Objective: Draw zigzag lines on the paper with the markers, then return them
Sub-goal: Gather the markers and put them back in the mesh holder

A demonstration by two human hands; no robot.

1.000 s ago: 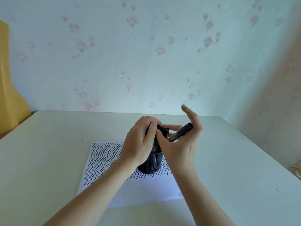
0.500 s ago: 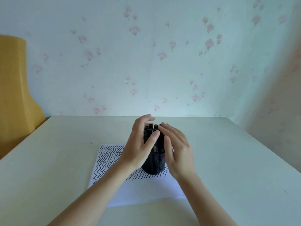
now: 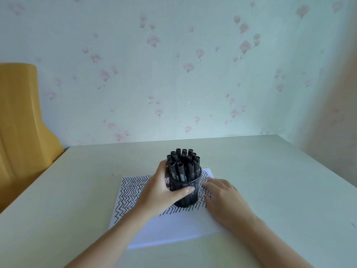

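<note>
A black mesh pen holder (image 3: 188, 196) stands on a white sheet of paper (image 3: 170, 229) covered in its upper part with black zigzag lines. Several black markers (image 3: 183, 163) stand upright in the holder, caps up. My left hand (image 3: 164, 192) grips the holder from its left side, thumb across the front. My right hand (image 3: 222, 198) lies flat on the paper just right of the holder, fingers straight, holding nothing.
The paper lies on a pale table (image 3: 270, 180) set against a flowered wall. A yellow chair back (image 3: 21, 120) rises beyond the table's left edge. The table's right edge runs along a side wall.
My right hand put its marker into the holder, then dropped from the marker tops to the paper on the right. My left hand slid down from the top onto the holder's side.
</note>
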